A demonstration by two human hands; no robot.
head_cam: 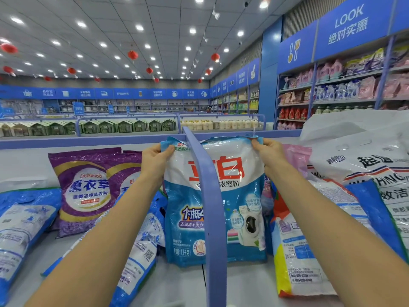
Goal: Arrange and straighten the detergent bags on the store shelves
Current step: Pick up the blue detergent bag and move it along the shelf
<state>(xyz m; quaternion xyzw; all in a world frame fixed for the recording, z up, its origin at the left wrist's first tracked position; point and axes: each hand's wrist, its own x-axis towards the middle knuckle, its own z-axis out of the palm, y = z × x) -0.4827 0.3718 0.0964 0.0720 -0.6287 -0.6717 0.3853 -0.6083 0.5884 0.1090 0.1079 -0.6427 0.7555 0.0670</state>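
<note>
1. Your left hand [155, 159] pinches the top left corner of the blue bag [239, 196], with the thumb in front and the fingers curled behind the seal.
2. Your right hand [269, 154] pinches the top right corner, its fingers closed on the crimped edge.
3. The blue bag stands upright in the middle of the shelf [181, 282]. Its bottom looks to rest on the shelf, and its top is level with the back rail [88, 139].
4. A divider [212, 196] runs from the back rail to the front edge. It crosses in front of the blue bag and hides a strip of its print.
5. Two purple bags [86, 189] lean at the back left, one overlapping the other, just left of your left forearm.
6. Flat bags [20, 229], blue and white, lie along the left side toward the front edge; one is under your left forearm.
7. A label-up bag [309, 251] lies flat just right of the blue bag.
8. White sacks [365, 156] pile at the back right corner, with a pink bag [296, 156] between them and your right hand.
</note>
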